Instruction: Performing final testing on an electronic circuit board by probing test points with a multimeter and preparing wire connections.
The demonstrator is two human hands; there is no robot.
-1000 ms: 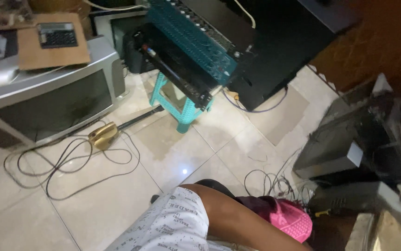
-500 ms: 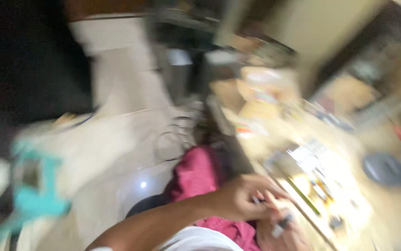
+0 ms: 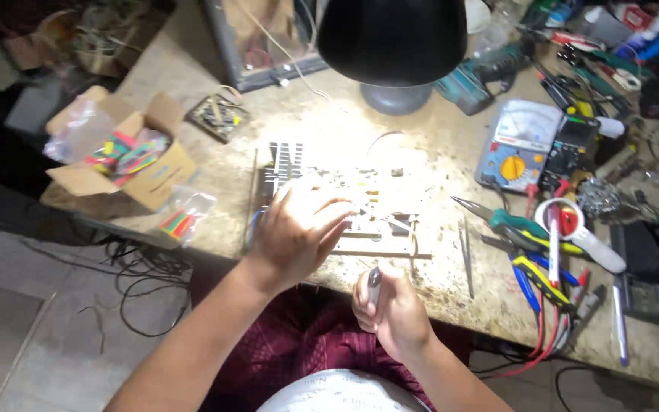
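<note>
L hand flat on circuit board, R hand grips tool

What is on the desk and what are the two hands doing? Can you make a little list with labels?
place: stone-topped workbench under a black lamp
left hand: spread flat on a circuit board with a finned metal heat sink
right hand: wrapped around a thin silver tool, near the bench edge
to the left: cardboard box of colourful small parts
to the right: two meters, pliers, magnifying glass
floor: tangled black cables
</note>
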